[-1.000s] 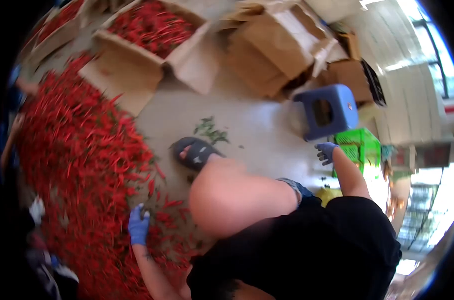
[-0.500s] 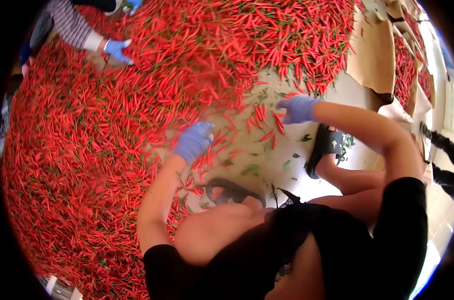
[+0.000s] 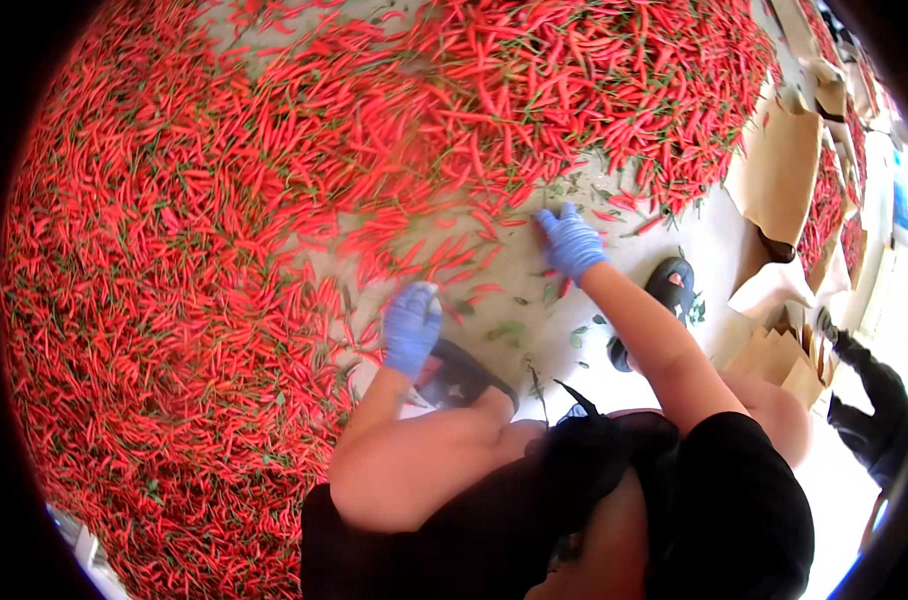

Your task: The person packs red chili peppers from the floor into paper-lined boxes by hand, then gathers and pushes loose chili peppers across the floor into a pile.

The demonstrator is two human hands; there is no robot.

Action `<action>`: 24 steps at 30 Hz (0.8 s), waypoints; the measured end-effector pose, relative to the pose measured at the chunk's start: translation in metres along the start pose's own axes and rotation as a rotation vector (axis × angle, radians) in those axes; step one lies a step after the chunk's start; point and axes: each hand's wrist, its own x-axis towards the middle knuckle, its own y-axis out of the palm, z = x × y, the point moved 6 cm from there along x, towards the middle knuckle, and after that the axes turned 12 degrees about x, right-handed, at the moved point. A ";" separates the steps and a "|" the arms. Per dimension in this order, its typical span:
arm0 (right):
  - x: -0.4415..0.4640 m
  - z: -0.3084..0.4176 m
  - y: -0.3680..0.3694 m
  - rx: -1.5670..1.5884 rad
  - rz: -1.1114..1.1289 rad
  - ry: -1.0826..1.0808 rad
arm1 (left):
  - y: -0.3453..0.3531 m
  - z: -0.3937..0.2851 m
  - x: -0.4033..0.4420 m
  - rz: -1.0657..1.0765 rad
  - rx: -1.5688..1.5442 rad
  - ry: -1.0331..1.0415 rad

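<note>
The biggest thing before me is the heap of red chilies (image 3: 194,300), spread over my left side and curving round ahead of me on the pale floor (image 3: 564,365). A cardboard flap (image 3: 774,180) stands off to my right, past the heap's far end. My left hand (image 3: 412,330), gloved in blue, is beside my left sandal (image 3: 464,378), nearer to the heap's left side. My right hand (image 3: 572,245) reaches farther forward and is nearer to the part ahead. Its fingertips are slightly parted; I cannot tell whether anything lies under the palm. My left fingers are blurred, so I cannot tell whether they hold anything. The loose chilies (image 3: 454,262) lie ahead and to the right of my left fingers, left of my right hand, many slanting from near-left to far-right. Smallest are the green leaves (image 3: 509,332), scattered between my hands and feet.
</note>
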 end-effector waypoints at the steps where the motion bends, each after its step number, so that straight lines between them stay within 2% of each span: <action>1: 0.000 -0.003 -0.003 -0.033 0.030 -0.012 | -0.009 0.010 0.001 -0.081 -0.014 -0.005; 2: 0.001 -0.011 -0.008 -0.070 0.055 -0.022 | -0.015 0.019 0.003 -0.165 -0.030 -0.006; 5: 0.000 -0.047 -0.024 0.020 -0.025 -0.033 | -0.017 0.048 0.000 -0.155 -0.040 -0.100; 6: 0.005 -0.066 -0.025 0.118 -0.074 -0.158 | -0.016 0.057 -0.002 -0.138 -0.078 -0.149; 7: 0.010 -0.077 -0.040 0.179 -0.110 -0.226 | -0.022 0.053 0.000 -0.084 0.050 -0.075; 9: 0.019 -0.082 -0.112 0.209 -0.495 -0.417 | -0.025 0.044 -0.001 -0.003 0.128 -0.014; 10: 0.025 -0.097 -0.151 0.461 -0.582 -0.212 | -0.022 0.038 -0.003 0.064 0.205 0.059; 11: 0.036 -0.104 -0.195 0.544 -0.703 -0.190 | -0.008 0.041 -0.010 0.161 0.265 0.047; 12: 0.033 -0.091 -0.234 0.853 -0.815 -0.214 | 0.000 0.041 -0.014 0.202 0.287 0.017; 14: 0.016 -0.069 -0.285 0.073 -1.320 -0.233 | 0.001 0.031 -0.012 0.195 0.356 -0.042; 16: 0.032 -0.057 -0.266 0.548 -1.113 -0.432 | 0.005 0.028 -0.003 0.186 0.426 -0.040; 17: 0.034 -0.014 -0.230 0.906 -0.683 -0.257 | 0.002 0.023 0.007 0.242 0.478 -0.103; 19: 0.028 0.062 -0.143 0.294 -0.398 -0.674 | -0.005 0.017 0.021 0.300 0.524 -0.173; 20: 0.028 0.080 -0.085 0.330 0.030 -0.455 | -0.005 0.021 0.025 0.344 0.526 -0.212; 21: 0.012 0.109 -0.048 0.201 0.097 -0.629 | -0.004 0.024 0.029 0.387 0.529 -0.250; 22: 0.003 0.131 -0.019 0.003 0.158 -0.666 | -0.006 0.025 0.033 0.387 0.529 -0.253; 24: -0.001 0.149 0.031 -0.113 0.184 -0.621 | -0.002 0.032 0.038 0.515 0.479 -0.338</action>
